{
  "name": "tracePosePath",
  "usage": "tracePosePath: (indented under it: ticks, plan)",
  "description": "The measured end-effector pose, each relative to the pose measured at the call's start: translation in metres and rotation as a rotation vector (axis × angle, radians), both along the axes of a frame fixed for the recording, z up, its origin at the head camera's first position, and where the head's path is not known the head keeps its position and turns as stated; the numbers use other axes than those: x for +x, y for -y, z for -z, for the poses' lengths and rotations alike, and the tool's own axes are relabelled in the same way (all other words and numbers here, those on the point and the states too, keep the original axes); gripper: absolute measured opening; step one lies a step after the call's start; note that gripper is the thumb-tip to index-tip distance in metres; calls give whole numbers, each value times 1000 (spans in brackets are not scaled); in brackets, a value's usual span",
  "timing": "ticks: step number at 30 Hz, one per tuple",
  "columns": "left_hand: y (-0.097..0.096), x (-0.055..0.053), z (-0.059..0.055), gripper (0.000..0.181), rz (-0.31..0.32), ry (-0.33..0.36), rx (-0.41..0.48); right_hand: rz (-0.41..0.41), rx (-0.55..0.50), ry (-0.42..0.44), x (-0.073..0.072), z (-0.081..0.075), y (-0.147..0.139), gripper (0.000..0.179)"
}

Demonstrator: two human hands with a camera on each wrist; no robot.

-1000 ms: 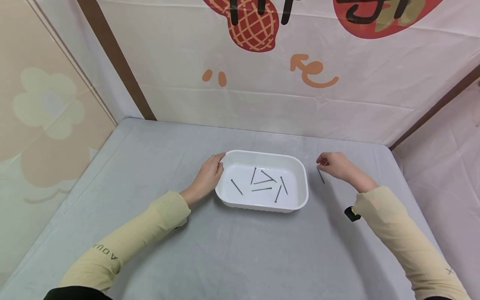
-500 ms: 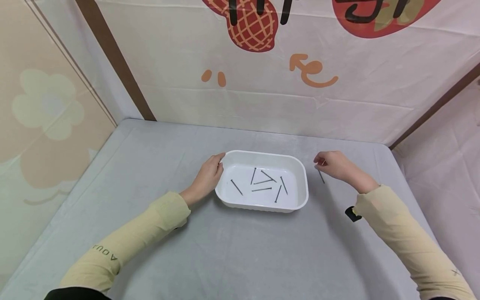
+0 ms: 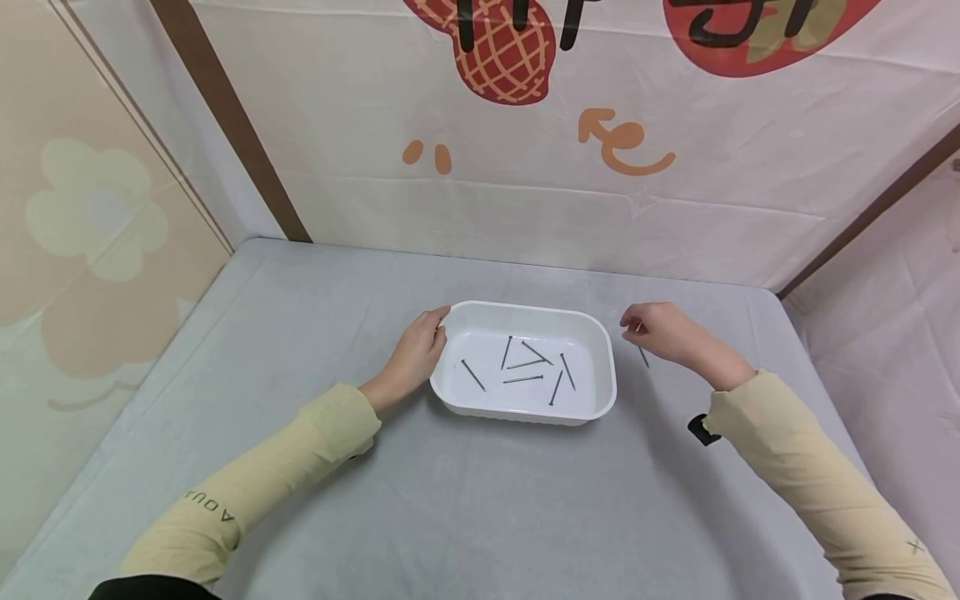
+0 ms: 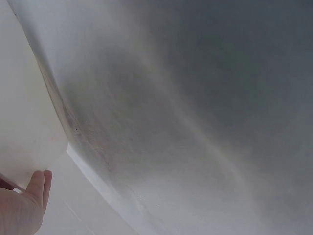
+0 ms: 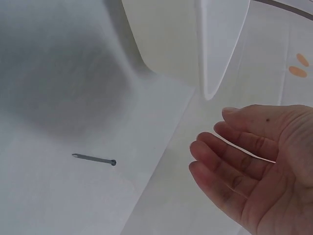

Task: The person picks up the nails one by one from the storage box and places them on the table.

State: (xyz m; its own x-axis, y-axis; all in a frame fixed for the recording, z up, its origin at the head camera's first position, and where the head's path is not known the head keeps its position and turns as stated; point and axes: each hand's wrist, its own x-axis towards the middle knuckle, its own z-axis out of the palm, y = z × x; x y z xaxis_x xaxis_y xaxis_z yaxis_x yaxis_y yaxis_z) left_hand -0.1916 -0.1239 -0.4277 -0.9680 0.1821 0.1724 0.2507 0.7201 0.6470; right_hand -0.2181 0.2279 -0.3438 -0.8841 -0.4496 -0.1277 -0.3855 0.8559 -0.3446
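A white plastic tray (image 3: pixel 517 410) sits in the middle of the table with several dark nails (image 3: pixel 523 380) scattered on its bottom. My left hand (image 3: pixel 411 354) grips the tray's left end, thumb at the rim and fingers along the outer wall; the left wrist view shows these fingers (image 4: pixel 36 188) against the wall. To the right of the tray, my right hand (image 3: pixel 663 332) hovers with loosely bent fingers and nothing between them. A single nail (image 5: pixel 94 159) lies on the table, apart from that hand; in the head view the hand partly covers this nail (image 3: pixel 643 357).
A grey cloth (image 3: pixel 465 500) covers the table. Behind it hangs a pale printed curtain (image 3: pixel 495 212), with more fabric walls at the left (image 3: pixel 97 333) and right (image 3: pixel 885 275). A small black device (image 3: pixel 702 430) shows at the right cuff.
My right hand has shifted a little left toward the tray, covering more of the loose nail, which stays in place. The left hand and the tray have not moved.
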Motion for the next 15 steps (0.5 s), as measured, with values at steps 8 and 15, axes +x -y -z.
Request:
tracePosePath:
  ticks: [8,15]
  plan:
    - [1,1,-1,39,5,-10,3,-31,-1,-8,1,-3,8,18]
    - [1,1,-1,39,6,-7,6,-38,10,-16,3,-5,14,19]
